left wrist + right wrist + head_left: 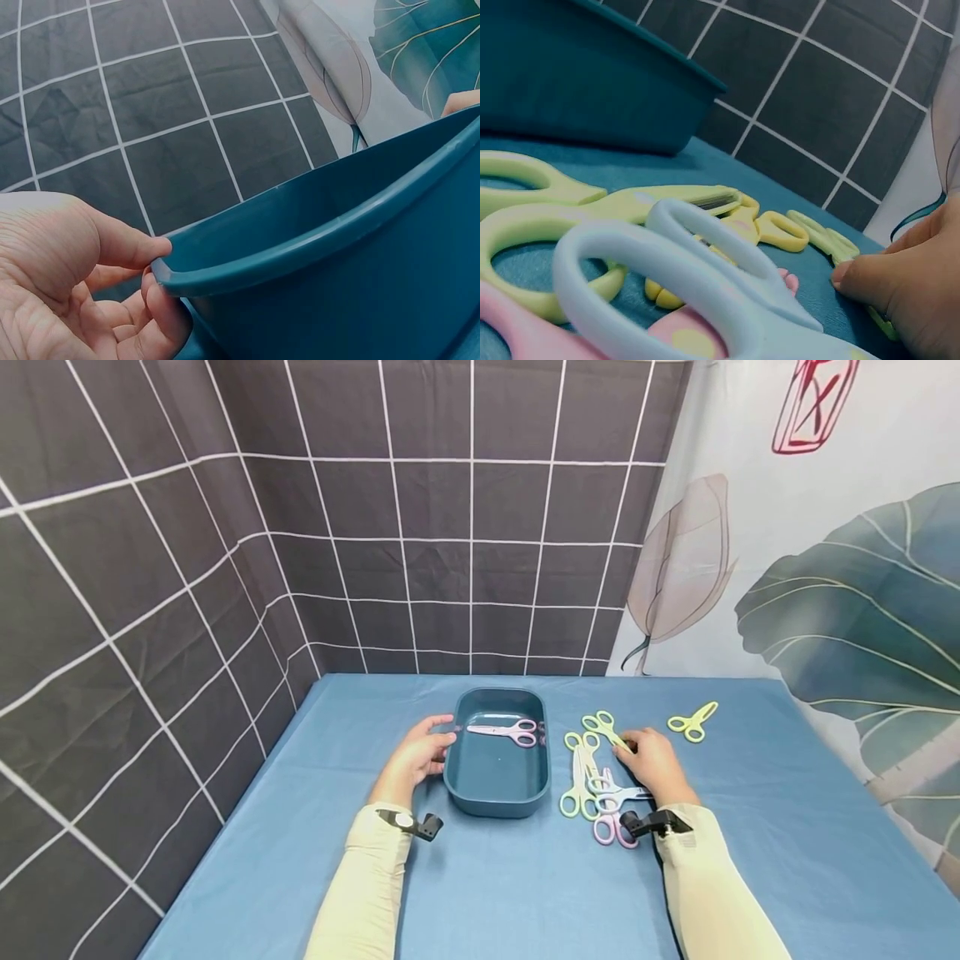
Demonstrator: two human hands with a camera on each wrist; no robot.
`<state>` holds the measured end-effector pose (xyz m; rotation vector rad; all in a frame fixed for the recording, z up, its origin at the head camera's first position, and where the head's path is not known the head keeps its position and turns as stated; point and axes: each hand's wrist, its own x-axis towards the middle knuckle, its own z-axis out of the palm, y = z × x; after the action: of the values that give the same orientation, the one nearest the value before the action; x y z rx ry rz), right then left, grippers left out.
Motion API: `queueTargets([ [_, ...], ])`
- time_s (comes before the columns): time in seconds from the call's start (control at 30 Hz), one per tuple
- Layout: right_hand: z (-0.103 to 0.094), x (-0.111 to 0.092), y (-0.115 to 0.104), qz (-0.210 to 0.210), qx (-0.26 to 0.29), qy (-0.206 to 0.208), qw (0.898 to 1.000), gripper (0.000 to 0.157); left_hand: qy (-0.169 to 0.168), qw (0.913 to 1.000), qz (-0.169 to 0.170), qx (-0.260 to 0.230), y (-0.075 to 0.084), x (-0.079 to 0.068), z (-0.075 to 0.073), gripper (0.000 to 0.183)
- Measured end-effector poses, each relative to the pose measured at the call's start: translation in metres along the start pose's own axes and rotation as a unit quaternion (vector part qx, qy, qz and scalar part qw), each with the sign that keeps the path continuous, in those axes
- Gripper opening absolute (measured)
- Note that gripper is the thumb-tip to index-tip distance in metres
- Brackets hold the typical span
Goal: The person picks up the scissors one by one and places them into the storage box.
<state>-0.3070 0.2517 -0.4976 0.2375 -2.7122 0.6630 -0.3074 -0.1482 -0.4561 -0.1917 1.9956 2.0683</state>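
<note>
In the head view my left hand (414,757) is at the left side of a dark teal plastic bin (495,807). The left wrist view shows thumb and fingers pinching its rim (217,279). Pink-handled scissors (498,731) lie inside the bin. To the right, my right hand (656,767) pinches light green scissors (613,737) by the blade end, their handles pointing away toward the back left. Beside that hand is a loose pile of scissors: green ones (577,772), light blue ones (611,799) and pink ones (604,832).
Yellow-green scissors (693,723) lie apart at the back right. A blue cloth (510,893) covers the table. Behind it hang a dark grid-patterned curtain (435,568) and a leaf-printed white cloth (750,527). In the right wrist view, yellow scissors handles (780,231) show behind the blue ones.
</note>
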Motion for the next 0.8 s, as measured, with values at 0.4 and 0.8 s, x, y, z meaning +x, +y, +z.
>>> queueTargets([
  [0.4, -0.002, 0.003, -0.006, -0.028, 0.002, 0.039, 0.999, 0.015, 0.002, 1.0, 0.002, 0.002, 0.002, -0.001, 0.0, 0.042],
  [0.8, -0.004, 0.01, -0.016, -0.024, 0.019, 0.061, 0.998, 0.019, 0.003, 1.0, -0.001, 0.002, 0.002, 0.0, 0.001, 0.042],
])
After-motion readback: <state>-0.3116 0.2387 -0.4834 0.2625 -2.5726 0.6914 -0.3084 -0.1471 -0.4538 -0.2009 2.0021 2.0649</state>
